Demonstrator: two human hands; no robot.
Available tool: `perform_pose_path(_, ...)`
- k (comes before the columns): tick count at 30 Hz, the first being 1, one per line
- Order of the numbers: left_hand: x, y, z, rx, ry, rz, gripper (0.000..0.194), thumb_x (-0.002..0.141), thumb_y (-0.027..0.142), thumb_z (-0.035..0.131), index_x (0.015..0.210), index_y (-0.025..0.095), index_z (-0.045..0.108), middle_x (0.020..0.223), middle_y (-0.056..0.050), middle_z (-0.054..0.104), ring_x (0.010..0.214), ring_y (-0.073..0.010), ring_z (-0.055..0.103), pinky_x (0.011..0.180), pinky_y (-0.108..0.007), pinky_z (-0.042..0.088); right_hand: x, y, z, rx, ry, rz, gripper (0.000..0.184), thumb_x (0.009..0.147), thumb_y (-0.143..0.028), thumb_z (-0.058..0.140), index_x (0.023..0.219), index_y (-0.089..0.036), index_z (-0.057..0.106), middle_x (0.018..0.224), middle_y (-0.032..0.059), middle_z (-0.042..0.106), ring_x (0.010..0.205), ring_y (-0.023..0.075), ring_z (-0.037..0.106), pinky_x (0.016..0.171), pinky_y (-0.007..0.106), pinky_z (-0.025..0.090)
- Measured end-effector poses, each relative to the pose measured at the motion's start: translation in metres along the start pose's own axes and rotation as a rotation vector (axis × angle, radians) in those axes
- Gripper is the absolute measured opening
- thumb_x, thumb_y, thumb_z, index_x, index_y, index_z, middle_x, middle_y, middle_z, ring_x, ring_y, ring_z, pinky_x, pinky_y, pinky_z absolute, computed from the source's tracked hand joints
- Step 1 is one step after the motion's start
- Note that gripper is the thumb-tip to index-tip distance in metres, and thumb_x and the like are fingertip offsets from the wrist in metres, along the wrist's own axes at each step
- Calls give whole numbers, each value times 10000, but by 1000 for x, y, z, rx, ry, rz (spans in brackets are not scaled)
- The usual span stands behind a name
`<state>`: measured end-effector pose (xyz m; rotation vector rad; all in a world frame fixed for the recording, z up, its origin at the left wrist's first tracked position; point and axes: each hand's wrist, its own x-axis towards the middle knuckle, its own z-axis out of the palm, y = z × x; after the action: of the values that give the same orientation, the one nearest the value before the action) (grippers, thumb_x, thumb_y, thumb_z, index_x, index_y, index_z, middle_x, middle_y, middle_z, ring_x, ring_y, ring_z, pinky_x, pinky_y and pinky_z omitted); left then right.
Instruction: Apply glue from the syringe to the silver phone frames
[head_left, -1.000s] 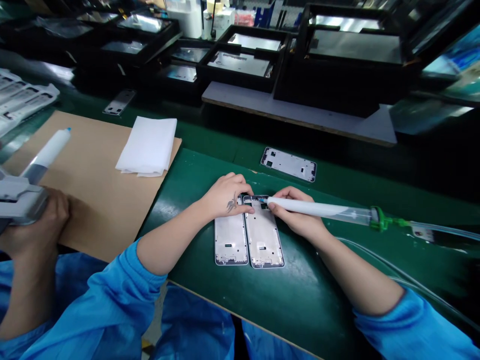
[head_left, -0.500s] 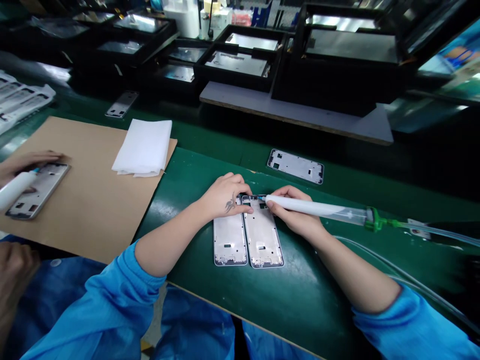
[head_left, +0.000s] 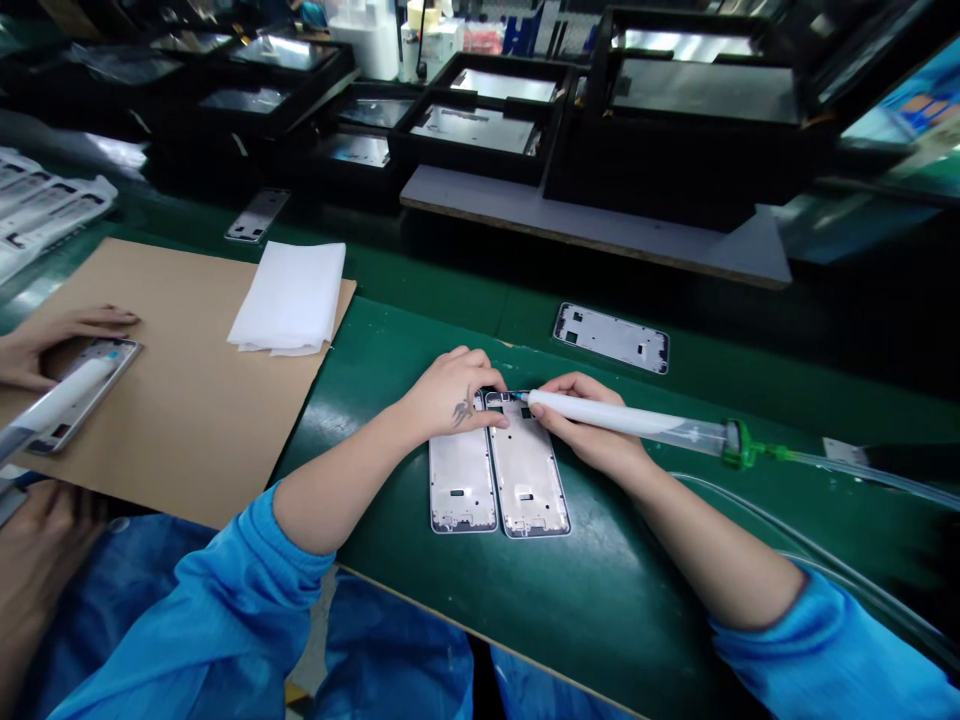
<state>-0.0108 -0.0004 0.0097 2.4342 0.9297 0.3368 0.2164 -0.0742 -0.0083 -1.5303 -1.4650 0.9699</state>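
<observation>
Two silver phone frames lie side by side on the green belt, the left frame (head_left: 462, 484) and the right frame (head_left: 529, 480). My left hand (head_left: 448, 390) rests flat on their upper ends, fingers spread over both. My right hand (head_left: 589, 420) grips a white glue syringe (head_left: 622, 418) like a pen, its blue tip touching the top edge of the right frame. A green fitting (head_left: 736, 444) joins the syringe to a clear hose running off to the right.
A third phone frame (head_left: 611, 337) lies farther back on the belt (head_left: 600, 590). A brown cardboard sheet (head_left: 187, 400) holds a folded white cloth (head_left: 291, 295). A co-worker's hand (head_left: 56, 335) steadies another frame (head_left: 82, 390) at left. Black trays (head_left: 480, 125) line the back.
The third frame on the belt has drifted to the right. The co-worker put down the grey dispenser gun and now works a syringe on a frame on the cardboard. My hands have barely moved.
</observation>
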Motion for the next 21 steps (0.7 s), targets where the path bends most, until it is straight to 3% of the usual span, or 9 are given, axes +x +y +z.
perform_pose_path(10,0,-1,-1,6,6,8,507,762,605,822,1070,206,768,1021,-64,658,988,-251,583,932,-407,456,2,-3,-2,-24,18,10,280,742,-455,819,830,-235,669,761,39,690,624,187,598,539,304,449)
perform_pose_path(16,0,-2,2,3,2,13,493,774,619,806,1063,221,764,1016,-59,655,1004,-260,589,927,-407,461,0,7,-2,3,24,-24,301,780,-481,805,845,-234,646,747,33,693,619,191,629,545,304,483)
perform_pose_path(19,-1,-6,4,3,40,5,524,847,618,739,1177,211,711,1053,-68,661,1020,-263,596,928,-405,472,-5,13,-6,51,12,-90,329,866,-527,730,1000,-247,619,787,34,739,619,209,688,581,333,554)
perform_pose_path(21,-3,-10,0,2,107,-28,537,911,612,664,1246,191,651,1081,-79,662,1031,-261,602,930,-404,477,-8,13,-8,-59,-47,-181,389,904,-522,691,1172,-253,608,867,48,778,706,242,748,660,367,602)
